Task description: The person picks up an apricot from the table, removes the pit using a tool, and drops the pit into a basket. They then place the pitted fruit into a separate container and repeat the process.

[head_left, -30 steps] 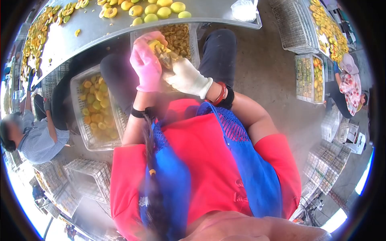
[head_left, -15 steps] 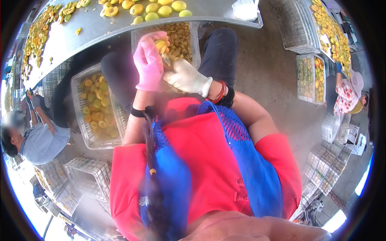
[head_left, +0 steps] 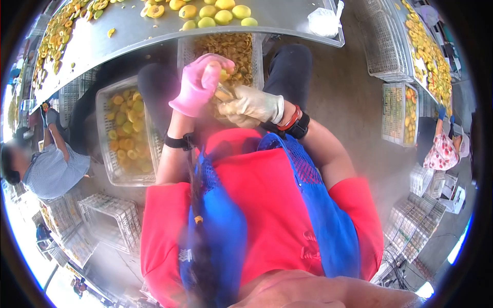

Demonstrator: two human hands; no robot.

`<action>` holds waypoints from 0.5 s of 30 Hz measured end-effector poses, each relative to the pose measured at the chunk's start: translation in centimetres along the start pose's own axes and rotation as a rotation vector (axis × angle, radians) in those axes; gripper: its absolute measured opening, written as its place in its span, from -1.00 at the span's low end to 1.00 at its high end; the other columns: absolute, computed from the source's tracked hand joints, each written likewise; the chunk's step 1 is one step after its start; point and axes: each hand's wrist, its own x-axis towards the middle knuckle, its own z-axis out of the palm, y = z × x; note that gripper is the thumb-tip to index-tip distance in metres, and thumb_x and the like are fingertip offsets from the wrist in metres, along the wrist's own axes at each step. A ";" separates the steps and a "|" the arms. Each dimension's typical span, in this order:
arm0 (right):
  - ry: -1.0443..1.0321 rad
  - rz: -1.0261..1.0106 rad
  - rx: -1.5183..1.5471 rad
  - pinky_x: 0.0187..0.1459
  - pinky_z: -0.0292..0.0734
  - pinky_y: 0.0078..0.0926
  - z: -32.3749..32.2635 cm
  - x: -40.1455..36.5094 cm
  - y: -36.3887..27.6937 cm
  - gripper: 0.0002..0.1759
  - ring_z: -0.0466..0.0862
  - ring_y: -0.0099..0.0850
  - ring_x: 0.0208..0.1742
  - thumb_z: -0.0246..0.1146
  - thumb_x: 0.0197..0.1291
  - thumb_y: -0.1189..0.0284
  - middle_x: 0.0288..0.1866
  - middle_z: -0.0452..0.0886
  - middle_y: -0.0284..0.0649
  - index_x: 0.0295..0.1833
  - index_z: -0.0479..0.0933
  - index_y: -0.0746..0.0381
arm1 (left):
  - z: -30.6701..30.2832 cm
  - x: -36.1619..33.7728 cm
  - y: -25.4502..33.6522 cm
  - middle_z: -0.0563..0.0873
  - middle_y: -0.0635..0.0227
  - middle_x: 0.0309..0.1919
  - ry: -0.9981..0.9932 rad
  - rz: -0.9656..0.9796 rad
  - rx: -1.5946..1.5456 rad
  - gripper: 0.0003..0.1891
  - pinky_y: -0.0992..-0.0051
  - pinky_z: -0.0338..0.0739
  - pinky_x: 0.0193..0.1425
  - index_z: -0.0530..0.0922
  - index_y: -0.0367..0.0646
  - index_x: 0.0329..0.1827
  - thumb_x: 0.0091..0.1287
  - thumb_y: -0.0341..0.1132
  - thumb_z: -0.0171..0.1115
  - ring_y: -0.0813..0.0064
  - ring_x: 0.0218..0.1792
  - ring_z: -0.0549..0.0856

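Note:
My left hand (head_left: 199, 84), in a pink glove, is closed around a yellow apricot-like fruit (head_left: 224, 75), mostly hidden by the fingers. My right hand (head_left: 252, 106), in a white glove, is wrapped round a short tool (head_left: 223, 93) with a metallic part pointing at the fruit; its exact kind is hard to make out. The two hands almost touch, above a crate (head_left: 258, 61) of brownish-yellow scraps between my knees. On the metal table (head_left: 138, 38) ahead lie several whole yellow-green fruits (head_left: 223, 17) and cut halves (head_left: 155, 11).
A white crate of yellow fruit (head_left: 128, 182) stands by my left knee. A white plastic bag (head_left: 322, 23) sits at the table's right corner. Stacked crates (head_left: 382, 51) and a fruit-covered table (head_left: 429, 51) are to the right. People work at left (head_left: 56, 174) and right (head_left: 442, 152).
The view has shifted, so the table and crates appear a little further right. My left hand has turned, its fingers curling more over the fruit. The tool stays in my right hand.

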 end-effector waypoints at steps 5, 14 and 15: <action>0.044 -0.033 0.065 -0.69 -0.02 -0.67 0.3 0.2 -0.1 -0.86 0.15 -0.72 -0.69 0.16 0.42 0.42 -0.56 0.20 -0.56 -0.22 0.33 0.07 | 0.8 0.2 -0.6 0.75 0.15 -0.19 0.047 -0.144 -0.148 -0.51 0.42 0.61 -0.09 0.61 -0.37 -0.17 0.59 0.00 0.04 0.42 -0.22 0.72; 0.153 -0.095 -0.125 -0.61 0.21 -0.61 1.0 1.9 1.3 -0.91 0.32 -0.67 -0.65 0.19 0.43 0.43 -0.53 0.36 -0.48 -0.07 0.42 0.15 | -6.4 -1.5 1.9 0.75 0.11 -0.32 0.900 -0.352 -0.365 -0.27 0.39 0.68 -0.26 0.64 -0.34 -0.10 0.54 0.28 -0.14 0.29 -0.36 0.75; 0.184 -0.171 -0.180 -0.61 0.23 -0.61 0.1 2.0 1.6 -0.91 0.32 -0.66 -0.64 0.19 0.43 0.43 -0.53 0.36 -0.46 -0.07 0.42 0.15 | -8.0 -2.6 3.0 0.75 0.11 -0.31 0.972 -0.369 -0.192 -0.30 0.36 0.70 -0.23 0.65 -0.34 -0.10 0.56 0.23 -0.13 0.29 -0.30 0.76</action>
